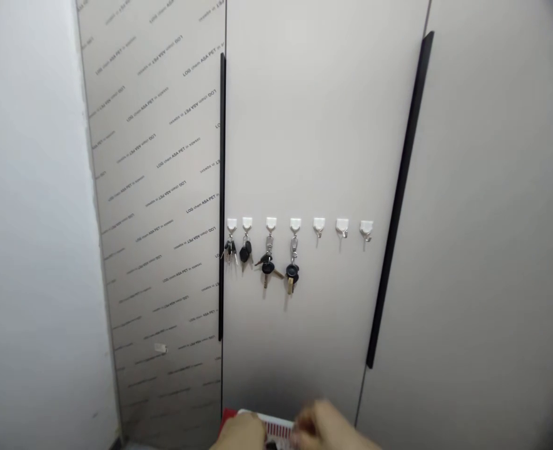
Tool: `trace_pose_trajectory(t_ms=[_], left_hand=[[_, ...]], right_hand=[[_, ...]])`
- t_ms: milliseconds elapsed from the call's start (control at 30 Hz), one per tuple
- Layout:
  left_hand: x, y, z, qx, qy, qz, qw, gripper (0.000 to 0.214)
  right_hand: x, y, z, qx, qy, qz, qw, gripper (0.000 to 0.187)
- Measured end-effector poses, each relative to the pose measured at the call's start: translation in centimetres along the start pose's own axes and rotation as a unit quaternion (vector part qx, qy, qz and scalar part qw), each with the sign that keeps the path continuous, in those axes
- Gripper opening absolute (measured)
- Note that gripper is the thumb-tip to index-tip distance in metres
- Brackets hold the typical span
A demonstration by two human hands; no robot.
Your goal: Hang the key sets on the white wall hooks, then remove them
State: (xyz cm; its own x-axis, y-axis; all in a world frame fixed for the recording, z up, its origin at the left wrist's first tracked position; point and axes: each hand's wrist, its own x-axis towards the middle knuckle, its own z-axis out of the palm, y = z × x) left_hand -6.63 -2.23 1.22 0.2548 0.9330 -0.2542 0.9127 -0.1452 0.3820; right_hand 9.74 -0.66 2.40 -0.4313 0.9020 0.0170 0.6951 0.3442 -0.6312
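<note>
At the bottom edge of the head view, a white slotted basket (276, 422) is partly in sight. My left hand (244, 432) is at its left side, back of the hand up, its fingers hidden from me. My right hand (326, 428) is at the basket's right side with fingers curled together; motion blurs it, and what it holds cannot be made out. Between the hands lies a small dark item (271, 445), too cut off to name. Above hang key bunches: small keys (230, 249), black-headed keys (245, 251), and two larger bunches (268, 267) (292, 273).
White adhesive hooks form a row on a pale cabinet door; three on the right, including the end hook (366, 228), hold nothing. Long black handles (401, 200) (222, 197) edge the doors. The left panel (159, 187) carries printed film. A red object (228, 414) sits by the basket.
</note>
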Motion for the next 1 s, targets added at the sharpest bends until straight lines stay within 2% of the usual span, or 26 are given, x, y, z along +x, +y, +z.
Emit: trace_pose_trajectory(t_ms=[33,100,133,200,267,333,400,467,533,600,667,733,800,867,1000], left_hand=[[-0.2,-0.2,-0.4,0.009,0.003,-0.001,1.0,0.023],[-0.5,-0.4,-1.2,0.015,0.01,0.003,1.0,0.02],[-0.5,-0.4,-1.8,0.011,0.014,0.005,1.0,0.018],[-0.1,0.0,-3.7,-0.024,0.054,0.03,0.998,0.018],[0.9,0.9,-6.7,-0.096,0.142,0.071,0.983,0.021],[2.5,2.1,-10.2,-0.186,0.272,0.09,0.94,0.029],[4.3,3.2,-13.5,-0.239,0.377,0.072,0.892,0.036],[6.0,4.2,-15.7,-0.268,0.428,0.042,0.862,0.044],[7.4,5.0,-16.8,-0.284,0.433,-0.001,0.856,0.046],[8.3,5.6,-17.1,-0.309,0.424,-0.029,0.851,0.038],[8.8,5.9,-17.2,-0.344,0.418,-0.019,0.84,0.025],[9.0,5.9,-17.7,-0.378,0.413,0.014,0.829,0.013],[8.6,5.6,-18.4,-0.404,0.403,0.045,0.82,0.011],[7.9,5.3,-19.4,-0.431,0.397,0.075,0.807,0.013],[6.1,5.1,-22.1,-0.479,0.402,0.125,0.771,0.012]], right_hand=[[1.0,-1.3,-1.8,-0.003,0.029,-0.021,0.999,0.024],[3.6,-4.1,-5.8,0.01,0.164,-0.056,0.985,0.029],[5.1,-5.5,-7.7,0.007,0.244,-0.059,0.968,0.03],[7.9,-7.6,-10.9,-0.022,0.388,-0.015,0.921,0.035],[10.1,-8.7,-12.8,-0.065,0.435,0.039,0.897,0.035],[11.3,-9.0,-13.4,-0.098,0.43,0.066,0.895,0.028],[11.7,-8.9,-13.4,-0.11,0.42,0.062,0.899,0.026],[11.6,-9.0,-13.6,-0.109,0.425,0.046,0.898,0.026],[11.4,-9.5,-14.5,-0.109,0.431,0.03,0.895,0.026],[11.2,-10.5,-15.7,-0.106,0.44,0.01,0.891,0.026],[10.9,-11.8,-16.8,-0.092,0.45,-0.022,0.888,0.026],[10.2,-12.6,-17.2,-0.075,0.426,-0.067,0.899,0.023],[9.0,-12.6,-16.3,-0.064,0.345,-0.106,0.93,0.021],[7.4,-11.5,-14.3,-0.055,0.246,-0.122,0.96,0.02],[4.3,-7.6,-9.4,-0.005,0.141,-0.098,0.985,0.02]])
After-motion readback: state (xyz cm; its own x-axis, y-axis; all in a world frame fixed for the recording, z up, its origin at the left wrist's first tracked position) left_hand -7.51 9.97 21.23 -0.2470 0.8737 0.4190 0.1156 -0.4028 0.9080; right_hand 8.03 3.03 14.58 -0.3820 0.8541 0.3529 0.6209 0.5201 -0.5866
